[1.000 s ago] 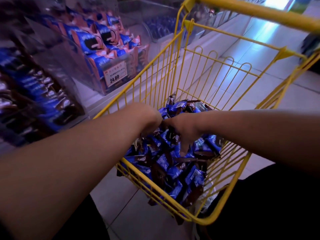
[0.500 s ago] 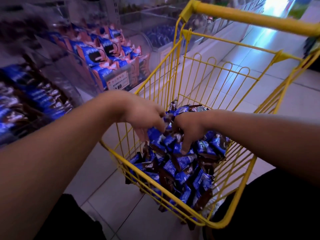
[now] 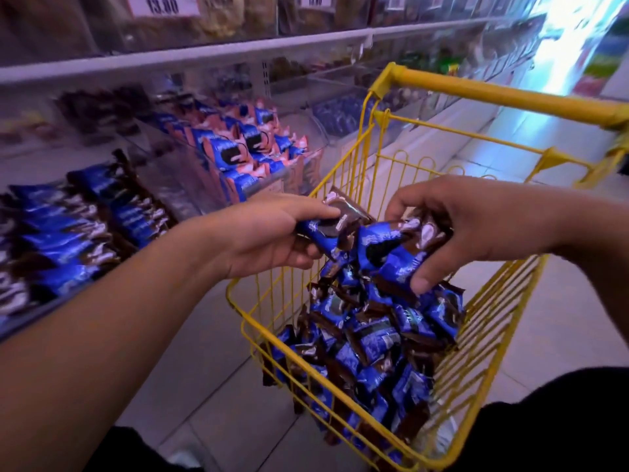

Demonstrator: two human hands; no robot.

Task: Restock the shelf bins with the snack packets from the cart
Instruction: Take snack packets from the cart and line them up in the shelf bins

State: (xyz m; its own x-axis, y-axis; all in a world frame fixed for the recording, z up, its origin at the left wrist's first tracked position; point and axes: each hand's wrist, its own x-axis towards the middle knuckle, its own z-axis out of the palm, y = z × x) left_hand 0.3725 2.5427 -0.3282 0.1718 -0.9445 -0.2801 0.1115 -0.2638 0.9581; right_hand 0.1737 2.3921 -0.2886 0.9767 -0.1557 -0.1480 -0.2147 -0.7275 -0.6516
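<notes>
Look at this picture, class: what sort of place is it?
Most likely a shop aisle: a yellow wire shopping cart full of blue-and-brown snack packets, clear plastic shelf bins, and a white price label.

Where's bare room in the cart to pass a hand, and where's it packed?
Free: the far end of the yellow cart, between its wire walls under the handle bar, holds no packets. Packed: the near end, heaped with blue snack packets, below left hand and right hand.
</notes>
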